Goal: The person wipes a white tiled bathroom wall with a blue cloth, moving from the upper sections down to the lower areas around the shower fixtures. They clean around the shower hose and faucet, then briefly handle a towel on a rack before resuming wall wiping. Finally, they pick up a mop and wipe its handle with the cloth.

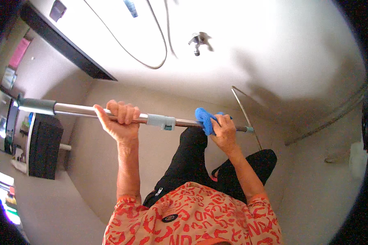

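A telescopic metal pole (75,109) with a thick grey grip at its left end and a pale grey locking collar (161,121) at mid-length lies crosswise in front of me. My left hand (120,118) is wrapped round it, left of the collar. A blue cloth (205,121) is folded about the thinner section, right of the collar. My right hand (223,132) presses the cloth to the pole, fingers closed. Close to the pole's right end is a thin bent metal rod or wire frame (242,107); how they join is unclear.
A wall tap (197,42) and a hanging shower hose (161,61) are ahead on the white wall. At left are a dark ledge (65,41), a black-fronted cabinet (46,147) and a mirror (0,114). A grey pipe or hose (327,122) runs along the right wall.
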Action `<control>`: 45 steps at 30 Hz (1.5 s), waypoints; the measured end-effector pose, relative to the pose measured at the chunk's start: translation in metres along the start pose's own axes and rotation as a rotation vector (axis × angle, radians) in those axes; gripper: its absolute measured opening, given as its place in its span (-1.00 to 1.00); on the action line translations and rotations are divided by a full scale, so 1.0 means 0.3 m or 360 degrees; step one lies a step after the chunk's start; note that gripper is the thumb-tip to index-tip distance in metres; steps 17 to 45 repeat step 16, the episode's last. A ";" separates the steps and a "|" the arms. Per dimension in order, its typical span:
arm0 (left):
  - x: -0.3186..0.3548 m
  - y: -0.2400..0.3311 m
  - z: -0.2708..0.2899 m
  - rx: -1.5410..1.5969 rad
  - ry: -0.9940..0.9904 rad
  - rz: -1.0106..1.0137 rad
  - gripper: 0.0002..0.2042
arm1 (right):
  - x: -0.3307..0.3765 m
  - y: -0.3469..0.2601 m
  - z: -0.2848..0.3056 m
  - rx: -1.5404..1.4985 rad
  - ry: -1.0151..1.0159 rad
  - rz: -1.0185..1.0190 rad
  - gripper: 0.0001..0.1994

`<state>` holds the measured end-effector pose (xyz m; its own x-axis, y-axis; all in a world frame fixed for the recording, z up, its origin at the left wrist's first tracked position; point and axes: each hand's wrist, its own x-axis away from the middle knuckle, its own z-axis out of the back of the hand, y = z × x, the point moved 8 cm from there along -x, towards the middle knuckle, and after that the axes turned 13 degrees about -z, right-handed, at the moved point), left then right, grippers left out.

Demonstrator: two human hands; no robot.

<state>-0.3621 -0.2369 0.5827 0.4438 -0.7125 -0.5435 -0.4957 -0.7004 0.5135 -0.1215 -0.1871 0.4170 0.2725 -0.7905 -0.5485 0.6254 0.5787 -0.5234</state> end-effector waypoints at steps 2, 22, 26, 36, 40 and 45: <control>0.006 -0.008 0.008 -0.0020 0.0053 -0.0012 -0.49 | -0.046 -0.104 0.021 -0.0150 0.0055 0.0086 -0.57; 0.088 -0.027 0.140 -0.0132 0.0435 -0.0035 -0.46 | -0.048 -0.261 -0.003 -0.0048 0.0272 0.0342 -0.64; 0.088 -0.027 0.140 -0.0132 0.0435 -0.0035 -0.46 | -0.048 -0.261 -0.003 -0.0048 0.0272 0.0342 -0.64; 0.088 -0.027 0.140 -0.0132 0.0435 -0.0035 -0.46 | -0.048 -0.261 -0.003 -0.0048 0.0272 0.0342 -0.64; 0.088 -0.027 0.140 -0.0132 0.0435 -0.0035 -0.46 | -0.048 -0.261 -0.003 -0.0048 0.0272 0.0342 -0.64; 0.088 -0.027 0.140 -0.0132 0.0435 -0.0035 -0.46 | -0.048 -0.261 -0.003 -0.0048 0.0272 0.0342 -0.64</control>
